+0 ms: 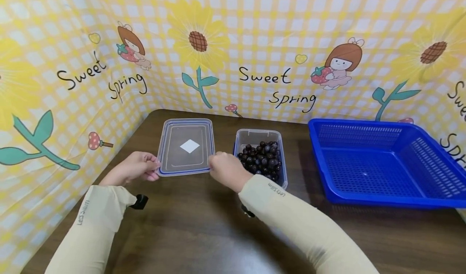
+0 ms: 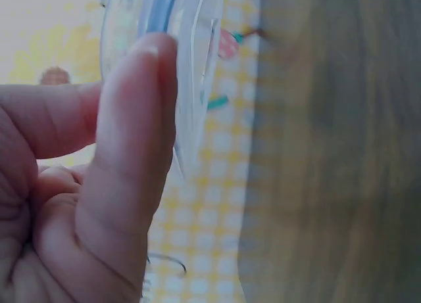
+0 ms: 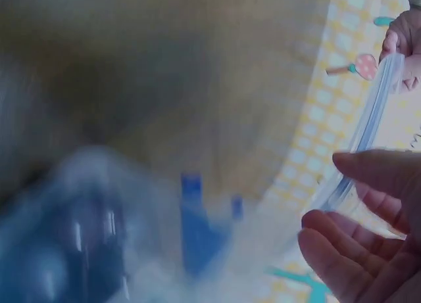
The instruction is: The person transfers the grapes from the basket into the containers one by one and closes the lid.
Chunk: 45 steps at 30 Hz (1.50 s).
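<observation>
A clear plastic lid (image 1: 174, 144) with a blue seal and a white diamond-shaped label (image 1: 189, 146) is held up between both hands. My left hand (image 1: 138, 168) pinches its near left corner; in the left wrist view the thumb lies across the lid's edge (image 2: 191, 73). At the near right corner my right hand (image 1: 228, 169) grips the lid between thumb and fingers, as the right wrist view also shows. Just right of that hand stands a clear container (image 1: 258, 134) with many dark, round grape-like fruits (image 1: 260, 158) inside; the right forearm partly covers its near side.
A large blue perforated basket (image 1: 364, 181) stands on the right of the brown wooden table (image 1: 174, 233). Behind and to the left hangs a yellow checked cloth (image 1: 255, 35) with sunflowers and lettering.
</observation>
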Available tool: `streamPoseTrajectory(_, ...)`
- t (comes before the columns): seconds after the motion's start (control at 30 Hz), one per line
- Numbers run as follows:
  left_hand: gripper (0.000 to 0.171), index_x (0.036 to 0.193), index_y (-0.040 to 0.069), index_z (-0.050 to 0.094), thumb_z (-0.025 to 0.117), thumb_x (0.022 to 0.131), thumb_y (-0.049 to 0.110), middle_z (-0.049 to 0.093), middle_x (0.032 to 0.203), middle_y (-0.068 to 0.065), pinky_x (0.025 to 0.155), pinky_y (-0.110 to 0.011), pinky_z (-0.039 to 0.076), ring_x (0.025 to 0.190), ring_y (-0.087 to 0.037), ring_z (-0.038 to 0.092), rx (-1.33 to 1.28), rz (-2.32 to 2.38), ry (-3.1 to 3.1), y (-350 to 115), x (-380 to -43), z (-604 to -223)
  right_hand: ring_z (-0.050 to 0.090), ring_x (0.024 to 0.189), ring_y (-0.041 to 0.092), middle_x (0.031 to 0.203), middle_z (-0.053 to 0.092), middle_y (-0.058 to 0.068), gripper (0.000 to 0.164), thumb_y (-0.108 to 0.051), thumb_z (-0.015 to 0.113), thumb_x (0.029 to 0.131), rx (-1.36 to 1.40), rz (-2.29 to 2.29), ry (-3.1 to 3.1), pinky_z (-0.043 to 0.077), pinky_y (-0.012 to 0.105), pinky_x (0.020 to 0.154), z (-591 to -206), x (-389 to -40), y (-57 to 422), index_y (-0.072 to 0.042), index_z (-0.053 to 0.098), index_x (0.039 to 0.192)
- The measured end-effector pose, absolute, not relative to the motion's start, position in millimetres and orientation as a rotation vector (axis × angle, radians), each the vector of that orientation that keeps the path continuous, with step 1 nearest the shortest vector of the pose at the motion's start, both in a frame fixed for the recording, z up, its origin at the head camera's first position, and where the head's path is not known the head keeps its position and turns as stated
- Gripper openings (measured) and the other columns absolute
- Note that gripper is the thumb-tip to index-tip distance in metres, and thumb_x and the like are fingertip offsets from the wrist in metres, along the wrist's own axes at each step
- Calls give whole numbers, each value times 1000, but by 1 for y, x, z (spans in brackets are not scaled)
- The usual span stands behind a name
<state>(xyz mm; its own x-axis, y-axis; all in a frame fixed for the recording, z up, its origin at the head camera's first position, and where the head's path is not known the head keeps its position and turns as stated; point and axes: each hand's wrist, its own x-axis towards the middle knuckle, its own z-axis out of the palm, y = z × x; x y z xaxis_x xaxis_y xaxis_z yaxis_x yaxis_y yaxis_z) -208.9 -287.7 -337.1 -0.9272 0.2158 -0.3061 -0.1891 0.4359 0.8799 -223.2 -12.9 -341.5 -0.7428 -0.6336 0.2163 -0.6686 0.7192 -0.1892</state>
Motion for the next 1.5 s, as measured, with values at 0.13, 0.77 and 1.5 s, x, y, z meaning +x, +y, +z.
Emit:
streamPoseTrajectory(0.13,14,99,-14,50,48,97,0,61,71,-3,61,-22,55,61,-8,64,70,1513,2267,-277,-210,-324,61,69,16,80,63,4,10,1,63,82,1163,381,-2701,51,27,56,-330,-226,10,-8,66,83)
streamPoseTrajectory(0.77,10,86,-1,56,51,93,3,65,71,-5,60,-23,55,62,-12,64,305,1737,2097,-195,-216,-300,67,85,22,96,68,12,22,-3,83,69,1276,486,-2126,56,33,73,-340,-243,127,-3,67,83)
streamPoseTrajectory(1.5,34,113,-8,51,37,104,21,66,92,-13,71,-37,55,74,-22,65,583,1613,2168,-155,-241,-298,63,67,23,88,69,17,24,12,75,70,768,812,-2147,54,38,60,-317,-243,159,4,68,91)
